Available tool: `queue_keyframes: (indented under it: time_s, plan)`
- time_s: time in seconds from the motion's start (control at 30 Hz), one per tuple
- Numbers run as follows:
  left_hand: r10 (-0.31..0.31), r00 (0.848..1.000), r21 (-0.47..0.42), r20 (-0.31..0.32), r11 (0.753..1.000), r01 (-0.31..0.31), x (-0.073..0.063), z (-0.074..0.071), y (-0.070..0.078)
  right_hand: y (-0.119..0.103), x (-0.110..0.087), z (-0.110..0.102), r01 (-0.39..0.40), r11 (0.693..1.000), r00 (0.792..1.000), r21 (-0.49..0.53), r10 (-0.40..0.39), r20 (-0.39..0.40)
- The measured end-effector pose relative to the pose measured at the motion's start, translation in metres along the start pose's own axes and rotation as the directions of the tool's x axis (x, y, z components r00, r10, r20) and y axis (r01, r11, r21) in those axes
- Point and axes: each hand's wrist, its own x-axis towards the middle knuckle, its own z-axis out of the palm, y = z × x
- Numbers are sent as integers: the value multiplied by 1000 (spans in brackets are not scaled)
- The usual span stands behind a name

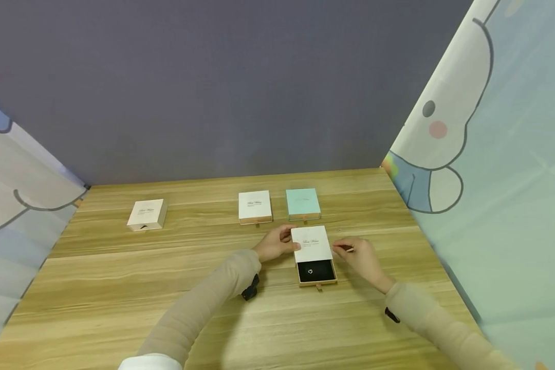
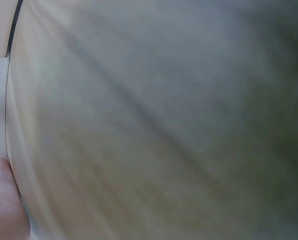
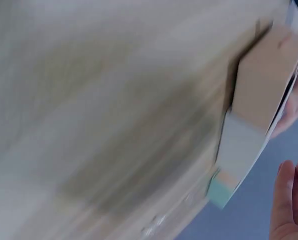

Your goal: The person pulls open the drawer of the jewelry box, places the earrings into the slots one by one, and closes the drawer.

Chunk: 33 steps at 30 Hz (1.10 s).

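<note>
A white box (image 1: 312,244) with dark lettering lies before me, its drawer (image 1: 325,272) slid partway out toward the near side. Black lining fills the drawer, and a small silvery heart-shaped piece of jewellery (image 1: 310,271) sits on it. My left hand (image 1: 274,243) grips the box's left side, thumb on its top edge; the left wrist view catches only part of that hand (image 2: 4,210). Just off the box's right side is my right hand (image 1: 361,258), its fingertips close together with nothing visible between them. Shiny little pieces (image 3: 151,225) lie on the table beside the box.
Behind the box stand another white box (image 1: 254,204) and a light-blue box (image 1: 302,201), both closed. Farther left is a third white box (image 1: 146,214). A grey panel (image 1: 231,92) borders the wooden table's back edge; a cartoon-printed cloth (image 1: 504,205) hangs at the right.
</note>
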Motion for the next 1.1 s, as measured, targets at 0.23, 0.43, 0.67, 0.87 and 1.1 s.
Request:
queue_keyframes:
  time_s: [0.23, 0.43, 0.67, 0.87, 1.1]
  plan:
    - [-3, 1000, 6, -29, 1000, 4, 13, 1, -23, 27, 19, -15, -75, 994, 997, -80, 73, -22]
    - [8, 1000, 15, -29, 1000, -8, 14, 1, -26, 43, 30, -20, -197, 973, 978, -120, 204, 48]
    - [21, 999, 73, -30, 997, -18, 12, 2, -24, 53, 42, -15, -238, 960, 964, -145, 251, 83]
    - [17, 999, 106, -39, 994, -13, 13, 5, -25, 62, 47, -9, -218, 964, 969, -153, 232, 80]
    - [31, 996, 150, -85, 988, -18, 14, 7, -26, 66, 48, -3, -216, 962, 966, -166, 235, 104]
